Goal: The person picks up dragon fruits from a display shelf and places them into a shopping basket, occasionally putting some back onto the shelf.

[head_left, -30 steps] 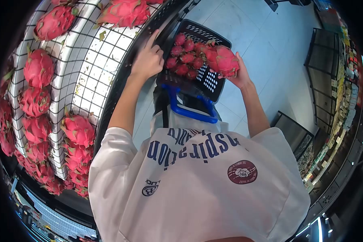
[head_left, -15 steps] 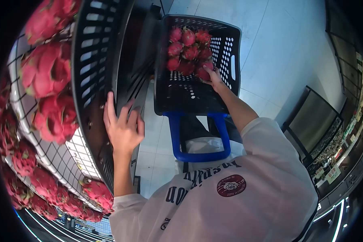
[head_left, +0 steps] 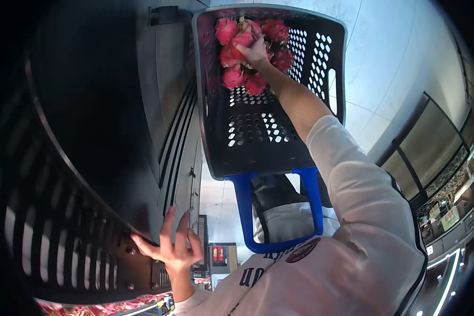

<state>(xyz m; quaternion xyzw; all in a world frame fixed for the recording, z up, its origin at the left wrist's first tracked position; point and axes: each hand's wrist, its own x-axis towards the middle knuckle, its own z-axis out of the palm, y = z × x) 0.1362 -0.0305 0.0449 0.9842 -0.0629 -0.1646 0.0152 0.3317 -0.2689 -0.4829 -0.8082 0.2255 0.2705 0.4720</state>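
My right hand (head_left: 254, 52) reaches into the far end of a black shopping basket (head_left: 279, 164), its fingers closed around a pink dragon fruit (head_left: 242, 40). That fruit lies over several other dragon fruits (head_left: 232, 77) grouped at the basket's far left. My forearm crosses the basket and hides some of its floor. At lower left, my left hand (head_left: 176, 252) has its fingers apart and holds nothing. One of its fingertips is at the edge of a black slatted panel (head_left: 142, 263).
A blue handle (head_left: 243, 210) sticks out from the basket's near side. Dark cabinet fronts with slots (head_left: 176, 142) run along the left of the basket. Light floor tiles (head_left: 382, 58) lie to the right. More dragon fruits (head_left: 105, 305) show at the bottom left edge.
My right hand has moved from the nearer right of the fruit pile to its far left part, now with a dragon fruit. The view has shifted; the panel and my left hand appear lower.
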